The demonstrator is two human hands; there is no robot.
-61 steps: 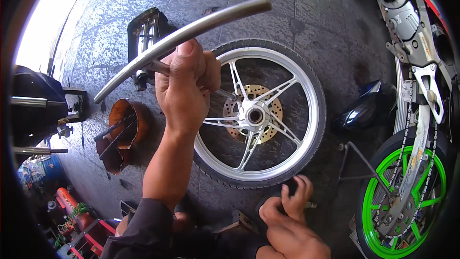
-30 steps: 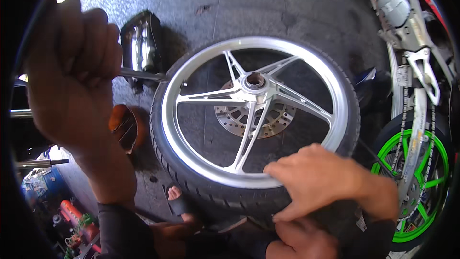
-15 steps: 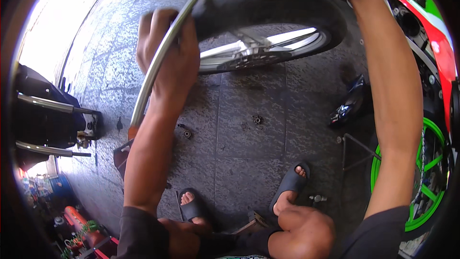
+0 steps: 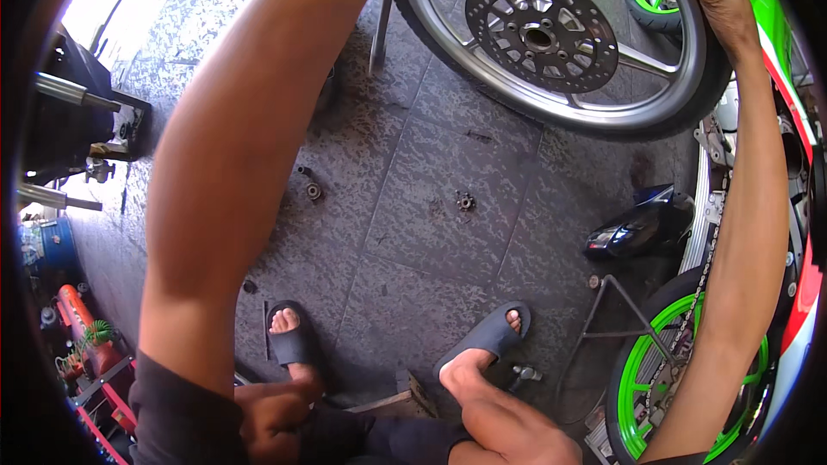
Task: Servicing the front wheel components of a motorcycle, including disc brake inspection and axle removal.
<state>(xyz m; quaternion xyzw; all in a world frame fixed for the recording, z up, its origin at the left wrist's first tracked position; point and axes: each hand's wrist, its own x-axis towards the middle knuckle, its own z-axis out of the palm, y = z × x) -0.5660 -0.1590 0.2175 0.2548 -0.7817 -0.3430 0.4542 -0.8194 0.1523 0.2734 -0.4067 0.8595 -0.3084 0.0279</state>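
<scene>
A motorcycle wheel [image 4: 642, 125] with silver spokes and a black tyre is tilted up at the top right. Its drilled brake disc [image 4: 594, 34] faces me. My right hand [image 4: 729, 15] wraps round the tyre on the wheel's right side, thumb along the rubber. My left arm reaches up past the top edge, so that hand is out of sight. Beside the wheel's left side hangs the end of a flat metal bar [image 4: 383, 30]; what holds it is hidden.
Small metal parts, a toothed one [image 4: 465, 201] and a ring-shaped one [image 4: 314, 191], lie on the tiles. A dark glossy fairing piece [image 4: 633, 228], a metal stand [image 4: 624, 301] and a green-rimmed wheel [image 4: 633, 405] are at right. Fork tubes [image 4: 73, 90] jut in from the left.
The wheel has swung from nearly edge-on to showing its disc, and moved up and right. My left hand has left the view at the top; my right hand has shifted rightward along the tyre.
</scene>
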